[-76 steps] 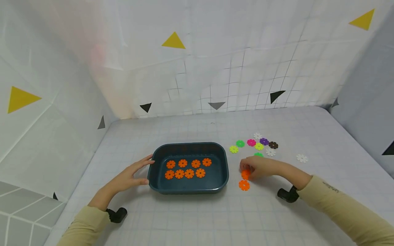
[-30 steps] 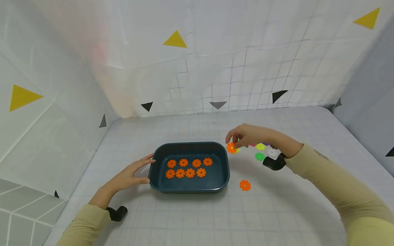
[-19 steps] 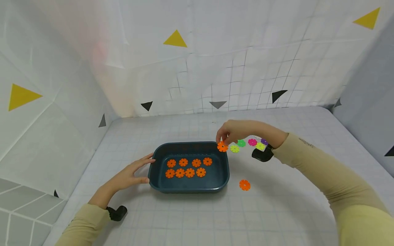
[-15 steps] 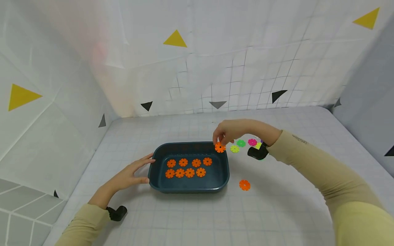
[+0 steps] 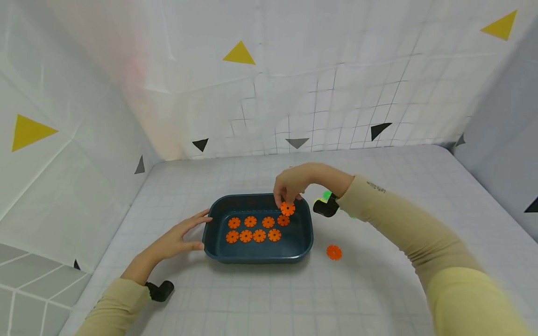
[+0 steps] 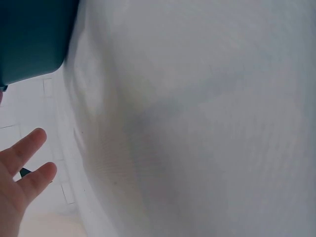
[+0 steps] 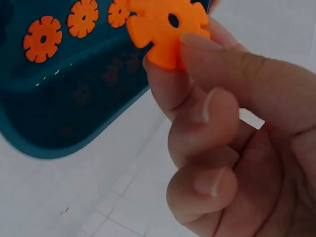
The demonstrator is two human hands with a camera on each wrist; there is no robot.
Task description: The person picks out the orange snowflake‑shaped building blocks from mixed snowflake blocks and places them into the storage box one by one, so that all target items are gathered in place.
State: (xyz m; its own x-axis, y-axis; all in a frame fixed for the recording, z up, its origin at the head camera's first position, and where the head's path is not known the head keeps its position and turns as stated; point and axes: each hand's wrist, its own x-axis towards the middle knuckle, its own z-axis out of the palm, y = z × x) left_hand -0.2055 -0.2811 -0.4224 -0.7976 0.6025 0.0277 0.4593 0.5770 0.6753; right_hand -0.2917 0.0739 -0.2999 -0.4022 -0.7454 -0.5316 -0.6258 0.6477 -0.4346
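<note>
A dark teal tray point(image 5: 258, 258) with raised walls stands on the table, with two rows of flat orange notched discs point(image 5: 259, 236) on its floor. My right hand point(image 5: 294, 180) reaches over the tray's back right part. Between thumb and forefinger it pinches one orange notched disc point(image 7: 165, 24), plain in the right wrist view; its other fingers are curled. At the tray's left side my left hand point(image 5: 178, 240) touches the wall with spread, straight fingers. The left wrist view has two extended fingers point(image 6: 37, 180) of that hand below the tray's corner.
One more orange disc point(image 5: 334, 252) lies on the table right of the tray. Green and yellow discs behind the tray's right end are mostly hidden by my right arm and its black wrist camera point(image 5: 326, 205). White sheets wall the table's back and sides.
My right hand picked up an orange disc from the table, rose, and moved left until it came over the tray. The left hand stayed at the tray's left side.
</note>
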